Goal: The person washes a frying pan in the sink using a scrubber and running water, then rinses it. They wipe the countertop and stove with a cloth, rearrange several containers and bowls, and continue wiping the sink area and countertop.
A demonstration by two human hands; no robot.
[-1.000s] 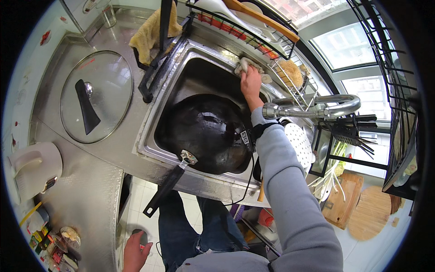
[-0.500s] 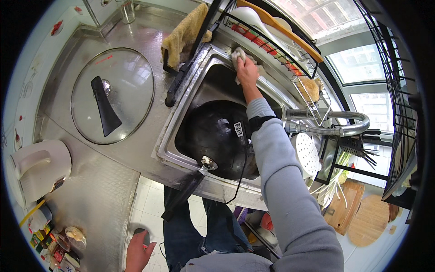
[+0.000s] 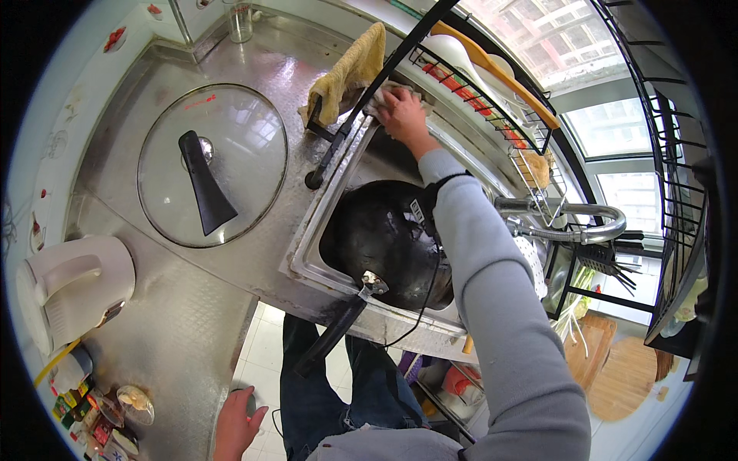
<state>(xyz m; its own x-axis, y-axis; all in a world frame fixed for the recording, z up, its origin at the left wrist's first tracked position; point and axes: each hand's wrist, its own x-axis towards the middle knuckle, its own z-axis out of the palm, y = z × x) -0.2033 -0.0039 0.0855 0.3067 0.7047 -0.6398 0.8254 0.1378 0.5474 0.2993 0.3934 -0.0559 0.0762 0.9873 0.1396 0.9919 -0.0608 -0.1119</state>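
Note:
My right hand reaches over the sink to its far left corner. Its fingers close on a crumpled whitish cloth, pressed against the far rim near the black rack post. Inside the sink lies a black wok, its underside up, with its dark handle sticking out over the near edge. Low at the left, my left hand hangs by the counter edge, fingers curled around a small dark grey thing that I cannot make out.
A glass lid with a black handle lies on the steel counter, left of the sink. A tan towel hangs on the black rack. The faucet stands right of the sink, a white kettle at the left.
My right hand has moved left along the sink's far rim with the cloth, toward the hanging towel. The whole view has shifted a little. My left hand stays low by the counter.

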